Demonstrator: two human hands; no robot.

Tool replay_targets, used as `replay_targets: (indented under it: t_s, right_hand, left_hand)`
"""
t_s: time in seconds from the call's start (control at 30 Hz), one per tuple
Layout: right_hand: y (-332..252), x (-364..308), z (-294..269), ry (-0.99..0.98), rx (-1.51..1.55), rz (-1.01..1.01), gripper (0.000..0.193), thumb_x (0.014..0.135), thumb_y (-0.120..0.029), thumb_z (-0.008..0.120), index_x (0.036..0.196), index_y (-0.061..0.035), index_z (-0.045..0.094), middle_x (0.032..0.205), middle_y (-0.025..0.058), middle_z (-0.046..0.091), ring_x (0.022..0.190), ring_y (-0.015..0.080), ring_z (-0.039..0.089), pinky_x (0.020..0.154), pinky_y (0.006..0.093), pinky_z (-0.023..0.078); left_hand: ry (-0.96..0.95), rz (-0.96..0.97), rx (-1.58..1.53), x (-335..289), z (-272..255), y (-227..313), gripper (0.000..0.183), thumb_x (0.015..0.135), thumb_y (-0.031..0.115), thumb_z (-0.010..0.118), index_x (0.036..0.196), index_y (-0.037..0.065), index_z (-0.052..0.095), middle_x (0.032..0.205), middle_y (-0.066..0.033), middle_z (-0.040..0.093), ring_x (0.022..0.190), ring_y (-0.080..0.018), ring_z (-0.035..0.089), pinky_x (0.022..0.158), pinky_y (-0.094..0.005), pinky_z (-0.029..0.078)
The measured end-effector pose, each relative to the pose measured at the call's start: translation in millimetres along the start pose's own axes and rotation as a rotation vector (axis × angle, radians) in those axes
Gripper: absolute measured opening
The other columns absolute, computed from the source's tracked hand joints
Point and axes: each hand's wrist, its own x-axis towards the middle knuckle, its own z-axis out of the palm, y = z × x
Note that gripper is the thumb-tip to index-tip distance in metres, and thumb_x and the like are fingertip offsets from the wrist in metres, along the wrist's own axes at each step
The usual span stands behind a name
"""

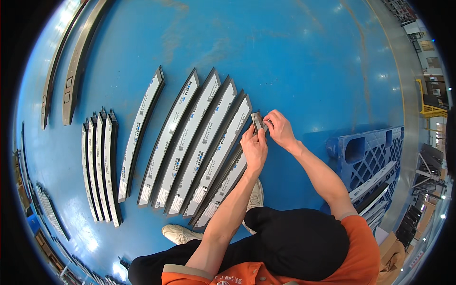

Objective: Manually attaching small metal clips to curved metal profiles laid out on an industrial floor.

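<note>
My left hand (254,148) is closed around the upper end of the nearest metal profile (224,191), a long dark bar with white printed film. At that end, a bare metal part (257,121) shows between my hands. My right hand (279,128) has its fingers pinched together against this end; what lies between the fingertips is too small to make out. Left of this bar, several similar film-covered profiles (209,137) lie side by side on the floor. A separate profile (141,133) lies further left.
Shorter profiles (99,166) lie grouped at left. Two long brown bars (76,71) stretch across the far left floor. To my right, a blue plastic pallet (365,152) carries more white-filmed strips (373,183). My shoes (179,234) are close to the profiles' lower ends.
</note>
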Motion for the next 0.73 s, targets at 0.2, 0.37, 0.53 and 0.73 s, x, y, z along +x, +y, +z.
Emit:
replay_targets:
  t_s: [0.2, 0.37, 0.53, 0.73]
  right_hand:
    - [-24, -85, -24, -0.109, 0.09, 0.084, 0.006, 0.085, 0.002, 0.061, 0.088, -0.0038, 0.06, 0.087, 0.0092, 0.059, 0.073, 0.0275, 0.057, 0.068, 0.0361, 0.047]
    - [-61, -121, -63, -0.22, 0.179, 0.404, 0.008, 0.087, -0.004, 0.069, 0.085, -0.0035, 0.061, 0.082, 0.007, 0.062, 0.066, 0.0205, 0.056, 0.063, 0.0319, 0.047]
    - [-67, -87, -57, -0.068, 0.576, 0.849, 0.017, 0.085, -0.008, 0.077, 0.086, -0.0047, 0.061, 0.082, 0.0067, 0.069, 0.065, 0.013, 0.06, 0.061, 0.0253, 0.05]
    - [-86, -19, -25, -0.174, 1.128, 0.731, 0.012, 0.091, -0.002, 0.063, 0.09, -0.0078, 0.053, 0.078, 0.0112, 0.066, 0.061, 0.014, 0.058, 0.055, 0.0255, 0.048]
  left_hand:
    - [0.035, 0.07, 0.037, 1, 4, -5, 0.049, 0.101, 0.029, 0.058, 0.065, -0.001, 0.07, 0.142, -0.0164, 0.06, 0.118, -0.0318, 0.058, 0.1, -0.0401, 0.041]
    - [0.019, 0.029, 0.005, -11, 2, 4, 0.048, 0.1, 0.03, 0.059, 0.066, -0.001, 0.07, 0.14, -0.0165, 0.061, 0.117, -0.0314, 0.059, 0.096, -0.038, 0.044]
    - [-0.012, 0.001, -0.089, 0, -54, 19, 0.045, 0.099, 0.031, 0.062, 0.068, 0.0, 0.072, 0.14, -0.0158, 0.062, 0.115, -0.0304, 0.061, 0.089, -0.0359, 0.049]
    - [0.093, 0.286, 0.129, 33, -173, 37, 0.031, 0.097, 0.018, 0.064, 0.075, -0.002, 0.073, 0.109, -0.0164, 0.071, 0.084, -0.0337, 0.064, 0.078, -0.0387, 0.052]
